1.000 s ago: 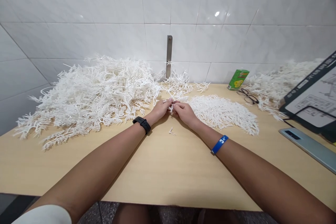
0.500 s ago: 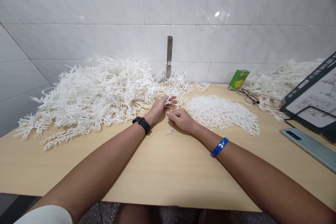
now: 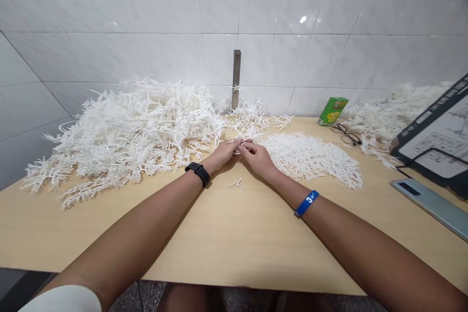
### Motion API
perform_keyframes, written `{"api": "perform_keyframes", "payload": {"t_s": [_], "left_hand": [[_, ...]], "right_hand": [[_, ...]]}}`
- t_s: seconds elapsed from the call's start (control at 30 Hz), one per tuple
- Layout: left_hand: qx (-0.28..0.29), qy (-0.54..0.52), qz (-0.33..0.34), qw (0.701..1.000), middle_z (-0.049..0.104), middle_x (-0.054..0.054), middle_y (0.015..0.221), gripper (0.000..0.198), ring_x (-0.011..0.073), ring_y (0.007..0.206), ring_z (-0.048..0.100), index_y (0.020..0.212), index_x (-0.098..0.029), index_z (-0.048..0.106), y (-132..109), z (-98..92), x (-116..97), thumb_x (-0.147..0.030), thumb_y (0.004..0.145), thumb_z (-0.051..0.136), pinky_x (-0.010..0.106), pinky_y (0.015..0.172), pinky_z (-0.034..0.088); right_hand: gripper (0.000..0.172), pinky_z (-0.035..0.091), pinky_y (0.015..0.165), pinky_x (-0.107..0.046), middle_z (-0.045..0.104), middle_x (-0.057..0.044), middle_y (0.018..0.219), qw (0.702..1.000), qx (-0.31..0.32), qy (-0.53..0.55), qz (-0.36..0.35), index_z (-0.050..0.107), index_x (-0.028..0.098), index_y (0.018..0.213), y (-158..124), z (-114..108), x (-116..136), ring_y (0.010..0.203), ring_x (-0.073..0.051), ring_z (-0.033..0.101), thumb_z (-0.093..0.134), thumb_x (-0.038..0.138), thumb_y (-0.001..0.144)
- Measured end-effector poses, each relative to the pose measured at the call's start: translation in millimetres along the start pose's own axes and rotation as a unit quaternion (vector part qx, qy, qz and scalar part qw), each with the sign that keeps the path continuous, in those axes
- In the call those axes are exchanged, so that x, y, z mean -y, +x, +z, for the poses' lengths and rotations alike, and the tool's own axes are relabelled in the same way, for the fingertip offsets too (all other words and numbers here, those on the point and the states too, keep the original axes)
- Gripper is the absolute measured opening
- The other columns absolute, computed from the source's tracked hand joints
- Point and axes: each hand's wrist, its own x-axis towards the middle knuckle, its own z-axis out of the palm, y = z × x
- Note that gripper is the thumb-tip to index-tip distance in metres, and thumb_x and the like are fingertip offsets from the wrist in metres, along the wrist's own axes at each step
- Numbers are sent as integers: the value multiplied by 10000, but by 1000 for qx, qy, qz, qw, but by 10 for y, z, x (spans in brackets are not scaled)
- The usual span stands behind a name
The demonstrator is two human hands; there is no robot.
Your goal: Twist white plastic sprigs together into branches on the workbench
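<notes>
My left hand [image 3: 224, 152] and my right hand [image 3: 258, 157] meet fingertip to fingertip at the table's middle, both pinched on a small white plastic branched piece [image 3: 239, 143]. A big heap of white plastic branches [image 3: 131, 126] lies to the left, touching the left hand's side. A flatter pile of small white bits [image 3: 307, 158] lies just right of my right hand. A few loose white bits [image 3: 237, 185] rest on the table below the hands. A black watch is on my left wrist, a blue band on my right.
The wooden table [image 3: 219, 234] backs onto a white tiled wall with a metal bracket [image 3: 236, 78]. A green carton [image 3: 332, 110], glasses [image 3: 345, 134], another white heap [image 3: 387, 117], a dark printed box [image 3: 435, 141] and a phone [image 3: 427, 200] are at the right.
Half a second ago my right hand had dropped toward the loose bits while the left reached into the heap; now both hands have come together again on a white piece.
</notes>
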Motion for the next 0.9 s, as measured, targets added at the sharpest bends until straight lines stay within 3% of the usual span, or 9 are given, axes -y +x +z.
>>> {"api": "perform_keyframes", "payload": {"t_s": [0.1, 0.27, 0.43, 0.57, 0.63, 0.7, 0.8, 0.9], "left_hand": [[-17, 19, 15, 1000, 716, 126, 1000, 482, 239, 1021, 612, 950, -132, 711, -6, -18, 16, -572, 794, 589, 354, 925, 428], [-70, 49, 19, 996, 703, 75, 817, 399, 187, 828, 615, 829, -147, 689, -2, -18, 35, -532, 818, 583, 319, 821, 458], [-141, -61, -14, 988, 682, 84, 717, 395, 161, 704, 620, 776, -133, 645, 8, -38, -5, -498, 868, 528, 307, 768, 481], [-105, -115, -38, 987, 725, 133, 995, 415, 182, 863, 653, 946, -131, 676, -22, -37, -82, -474, 913, 445, 305, 817, 483], [-68, -123, -43, 989, 696, 122, 1146, 423, 186, 965, 641, 1053, -143, 675, -43, -20, -114, -456, 924, 421, 303, 874, 469], [-50, -118, -42, 991, 684, 117, 1182, 438, 192, 1025, 628, 1116, -144, 666, -57, -1, -127, -447, 923, 416, 310, 924, 452], [-22, -93, -34, 995, 680, 120, 1191, 440, 225, 1113, 603, 1144, -139, 669, -61, 22, -111, -431, 899, 448, 342, 987, 425], [0, -41, 0, 999, 658, 95, 1240, 400, 248, 1207, 551, 1096, -161, 705, -62, 35, -93, -407, 869, 487, 356, 1067, 360]], "right_hand": [[328, 309, 593, -264, 442, 20, 579, 1000, -7, -18, 8, 450, 185, 567, 4, 10, 19, 602, -125, 401, 485, 403, 809], [279, 304, 595, -259, 422, 25, 575, 1000, -5, 5, 12, 398, 187, 535, 15, 11, 46, 590, -112, 389, 459, 321, 772], [307, 244, 533, -259, 315, 40, 488, 997, 54, -25, -44, 308, 197, 486, -81, 0, 138, 513, -93, 307, 461, 261, 745], [396, 277, 536, -263, 394, 30, 465, 977, 174, -35, -119, 375, 189, 474, -180, 4, 226, 474, -90, 326, 438, 292, 851], [441, 319, 571, -270, 483, 9, 488, 970, 196, -44, -136, 454, 181, 486, -191, 3, 227, 482, -100, 392, 409, 319, 903], [469, 329, 590, -279, 511, -3, 508, 980, 134, -70, -129, 473, 179, 496, -174, -1, 198, 497, -110, 426, 394, 343, 928], [475, 297, 564, -284, 471, 2, 519, 992, -18, -95, -80, 441, 184, 518, -119, -16, 130, 517, -119, 413, 404, 413, 933], [459, 306, 570, -275, 490, 4, 579, 996, -70, -61, -15, 493, 182, 596, -61, -24, 63, 580, -131, 434, 434, 514, 908]]}}
